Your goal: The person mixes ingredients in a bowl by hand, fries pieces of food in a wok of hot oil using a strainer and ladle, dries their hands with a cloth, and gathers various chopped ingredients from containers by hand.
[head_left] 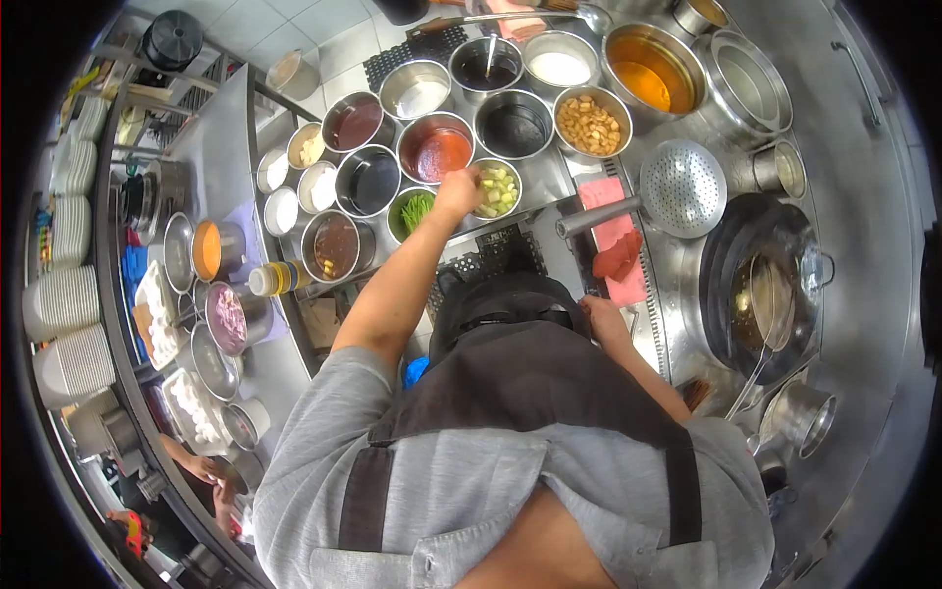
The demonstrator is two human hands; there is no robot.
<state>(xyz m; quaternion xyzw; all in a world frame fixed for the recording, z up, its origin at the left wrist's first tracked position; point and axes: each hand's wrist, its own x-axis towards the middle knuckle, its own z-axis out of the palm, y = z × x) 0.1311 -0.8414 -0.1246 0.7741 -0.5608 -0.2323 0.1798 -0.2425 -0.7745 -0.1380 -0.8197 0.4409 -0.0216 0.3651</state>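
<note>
My left hand point(459, 193) reaches forward over the near rim of the steel pots. Its fingers are bent together at the edge of a small pot of chopped pale-green vegetable point(497, 189); what they pinch, if anything, is hidden. Just left of it sits a pot of cut green scallions point(414, 210), and behind it a pot of red-orange sauce point(437, 149). Low beside my apron, my right hand point(601, 316) is near the counter edge and a pink cloth point(626, 280). Its fingers are mostly hidden, and I see nothing held in it.
A perforated ladle point(684, 188) lies to the right, its handle pointing left. Beyond it stands a black wok point(731, 294) holding a wire strainer point(770, 299). Fried cubes point(589, 126) fill another pot. Stacked plates point(61, 294) line the left shelf; another person's hands point(208, 471) show lower left.
</note>
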